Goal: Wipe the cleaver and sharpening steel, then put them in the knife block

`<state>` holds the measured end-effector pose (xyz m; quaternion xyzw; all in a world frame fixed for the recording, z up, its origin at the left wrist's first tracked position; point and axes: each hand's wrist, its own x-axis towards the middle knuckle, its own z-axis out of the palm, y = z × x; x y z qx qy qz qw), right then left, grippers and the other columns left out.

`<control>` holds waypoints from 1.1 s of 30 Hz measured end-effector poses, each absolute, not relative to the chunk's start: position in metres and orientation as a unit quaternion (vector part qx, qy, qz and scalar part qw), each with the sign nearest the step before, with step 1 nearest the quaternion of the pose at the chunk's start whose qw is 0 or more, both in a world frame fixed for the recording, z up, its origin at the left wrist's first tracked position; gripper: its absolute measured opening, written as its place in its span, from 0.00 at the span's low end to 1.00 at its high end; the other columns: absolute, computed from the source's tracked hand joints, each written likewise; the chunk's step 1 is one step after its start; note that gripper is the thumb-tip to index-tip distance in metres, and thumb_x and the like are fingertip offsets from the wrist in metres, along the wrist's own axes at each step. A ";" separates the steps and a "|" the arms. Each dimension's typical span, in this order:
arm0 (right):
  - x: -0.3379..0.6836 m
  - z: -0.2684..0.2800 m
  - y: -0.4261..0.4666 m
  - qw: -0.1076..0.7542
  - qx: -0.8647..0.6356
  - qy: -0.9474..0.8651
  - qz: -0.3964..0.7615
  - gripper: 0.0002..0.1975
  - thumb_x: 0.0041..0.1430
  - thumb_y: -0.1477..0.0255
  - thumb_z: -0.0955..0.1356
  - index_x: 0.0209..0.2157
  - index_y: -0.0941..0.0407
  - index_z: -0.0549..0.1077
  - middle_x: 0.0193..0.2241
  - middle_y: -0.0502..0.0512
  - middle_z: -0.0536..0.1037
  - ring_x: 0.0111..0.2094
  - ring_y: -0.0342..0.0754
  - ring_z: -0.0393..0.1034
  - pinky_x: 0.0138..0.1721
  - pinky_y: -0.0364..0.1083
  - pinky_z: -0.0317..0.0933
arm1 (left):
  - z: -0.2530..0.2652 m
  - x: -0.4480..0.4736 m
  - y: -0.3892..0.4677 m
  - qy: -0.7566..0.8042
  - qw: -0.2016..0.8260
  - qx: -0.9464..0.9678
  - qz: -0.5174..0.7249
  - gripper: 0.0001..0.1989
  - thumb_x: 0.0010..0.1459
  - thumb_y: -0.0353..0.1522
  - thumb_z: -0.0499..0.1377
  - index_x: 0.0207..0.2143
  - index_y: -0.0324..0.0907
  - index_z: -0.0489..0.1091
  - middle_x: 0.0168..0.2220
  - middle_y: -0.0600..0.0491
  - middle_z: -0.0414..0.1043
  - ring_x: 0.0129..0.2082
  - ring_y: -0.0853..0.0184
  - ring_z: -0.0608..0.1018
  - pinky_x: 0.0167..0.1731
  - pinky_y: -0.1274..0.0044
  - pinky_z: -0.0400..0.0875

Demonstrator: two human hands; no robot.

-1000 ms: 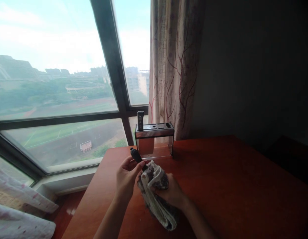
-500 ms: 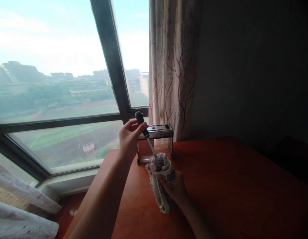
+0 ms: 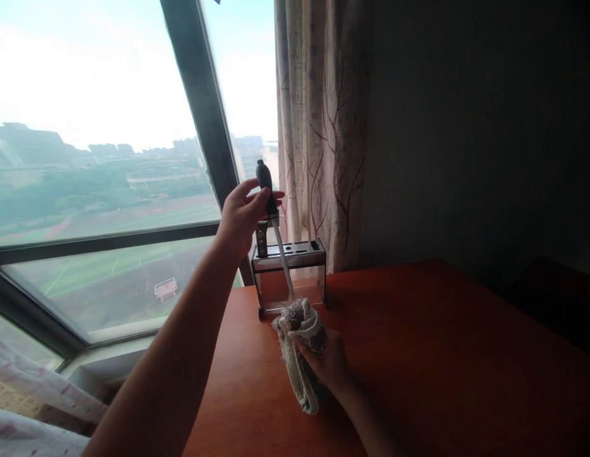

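Note:
My left hand (image 3: 246, 214) is closed around the ribbed black handle of a sharpening steel (image 3: 284, 260), some fingers extended past it. Its long grey rod slants down and its lower end goes into a folded, fuzzy cloth (image 3: 299, 365), where the tip is hidden. My right hand (image 3: 331, 365) grips this cloth from the right, above the table. Just behind the rod stands a knife holder (image 3: 301, 255) with a slotted metal top and clear sides. A black handle (image 3: 261, 240) sticks up at the left end of its top.
The reddish-brown wooden table (image 3: 418, 355) runs off to the right. A large window (image 3: 108, 158) with dark frames is on the left, above a pale sill (image 3: 116, 355). A patterned curtain (image 3: 323, 139) hangs behind the holder.
My left hand has risen with the handle, and more of the rod shows above the cloth. My right hand still grips the cloth, at nearly the same place. The view has shifted slightly.

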<state>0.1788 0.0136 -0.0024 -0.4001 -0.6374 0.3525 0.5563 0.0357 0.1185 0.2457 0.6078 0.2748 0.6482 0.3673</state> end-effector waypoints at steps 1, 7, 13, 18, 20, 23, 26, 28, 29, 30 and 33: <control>0.178 -0.003 0.013 0.550 -0.401 -0.644 0.350 0.09 0.53 0.64 0.70 0.32 0.55 0.77 0.30 0.56 0.80 0.32 0.53 0.75 0.33 0.46 0.66 | 0.251 0.036 0.121 0.271 0.357 0.614 0.650 0.14 0.50 0.33 0.64 0.40 0.40 0.70 0.31 0.51 0.77 0.32 0.64 0.80 0.34 0.73 0.74; 0.175 -0.006 0.012 0.535 -0.418 -0.645 0.351 0.11 0.53 0.63 0.70 0.33 0.57 0.76 0.30 0.56 0.80 0.31 0.52 0.75 0.32 0.45 0.66 | 0.279 0.036 0.137 0.270 0.304 0.617 0.674 0.12 0.50 0.28 0.63 0.40 0.41 0.71 0.30 0.52 0.74 0.34 0.65 0.78 0.35 0.73 0.73; 0.176 -0.002 0.014 0.549 -0.416 -0.634 0.352 0.09 0.53 0.64 0.70 0.30 0.56 0.76 0.28 0.56 0.81 0.31 0.52 0.76 0.32 0.44 0.66 | 0.292 0.039 0.152 0.279 0.263 0.615 0.689 0.10 0.51 0.27 0.61 0.38 0.39 0.70 0.32 0.51 0.72 0.34 0.64 0.77 0.35 0.70 0.74; 0.175 -0.006 0.013 0.549 -0.428 -0.635 0.335 0.09 0.52 0.65 0.71 0.31 0.56 0.76 0.27 0.55 0.80 0.29 0.50 0.75 0.31 0.43 0.67 | 0.293 0.041 0.172 0.279 0.204 0.650 0.677 0.09 0.51 0.28 0.59 0.38 0.42 0.69 0.31 0.53 0.72 0.32 0.66 0.78 0.31 0.74 0.76; 0.174 -0.008 0.013 0.549 -0.426 -0.637 0.334 0.08 0.52 0.66 0.71 0.32 0.56 0.76 0.28 0.54 0.80 0.30 0.50 0.76 0.32 0.43 0.67 | 0.292 0.041 0.181 0.277 0.178 0.666 0.669 0.09 0.52 0.28 0.59 0.38 0.43 0.69 0.31 0.53 0.72 0.32 0.66 0.78 0.30 0.74 0.76; 0.174 -0.008 0.014 0.551 -0.418 -0.638 0.338 0.07 0.52 0.67 0.71 0.32 0.55 0.76 0.29 0.53 0.80 0.30 0.50 0.76 0.32 0.43 0.67 | 0.290 0.041 0.190 0.273 0.161 0.682 0.659 0.08 0.52 0.30 0.59 0.36 0.43 0.70 0.31 0.52 0.72 0.32 0.65 0.78 0.29 0.73 0.76; 0.174 -0.006 0.014 0.554 -0.417 -0.637 0.338 0.06 0.52 0.67 0.71 0.32 0.55 0.76 0.29 0.53 0.81 0.31 0.50 0.76 0.32 0.43 0.67 | 0.289 0.039 0.194 0.273 0.156 0.690 0.652 0.08 0.51 0.33 0.61 0.36 0.43 0.70 0.32 0.52 0.73 0.32 0.63 0.78 0.29 0.72 0.76; 0.174 -0.005 0.014 0.554 -0.417 -0.636 0.338 0.06 0.52 0.67 0.71 0.31 0.55 0.75 0.29 0.53 0.81 0.31 0.50 0.76 0.32 0.42 0.67 | 0.288 0.038 0.196 0.276 0.151 0.688 0.654 0.09 0.51 0.34 0.62 0.36 0.43 0.70 0.32 0.51 0.72 0.33 0.62 0.78 0.29 0.70 0.76; 0.174 -0.005 0.014 0.555 -0.417 -0.635 0.339 0.06 0.52 0.67 0.71 0.31 0.55 0.75 0.29 0.53 0.81 0.30 0.50 0.76 0.31 0.42 0.67 | 0.288 0.037 0.196 0.278 0.150 0.687 0.654 0.10 0.51 0.34 0.62 0.36 0.42 0.70 0.33 0.51 0.72 0.34 0.61 0.78 0.29 0.70 0.76; 0.174 -0.004 0.013 0.555 -0.418 -0.634 0.340 0.07 0.52 0.67 0.71 0.31 0.55 0.75 0.29 0.53 0.80 0.30 0.50 0.76 0.31 0.42 0.67 | 0.288 0.036 0.197 0.279 0.149 0.686 0.655 0.10 0.51 0.35 0.62 0.36 0.42 0.70 0.33 0.50 0.72 0.34 0.60 0.78 0.28 0.69 0.76; 0.174 -0.003 0.012 0.558 -0.419 -0.632 0.339 0.07 0.51 0.67 0.71 0.31 0.55 0.75 0.28 0.53 0.80 0.30 0.50 0.76 0.31 0.42 0.67 | 0.287 0.034 0.198 0.278 0.144 0.690 0.653 0.12 0.50 0.36 0.62 0.37 0.42 0.70 0.33 0.50 0.72 0.35 0.59 0.78 0.28 0.69 0.76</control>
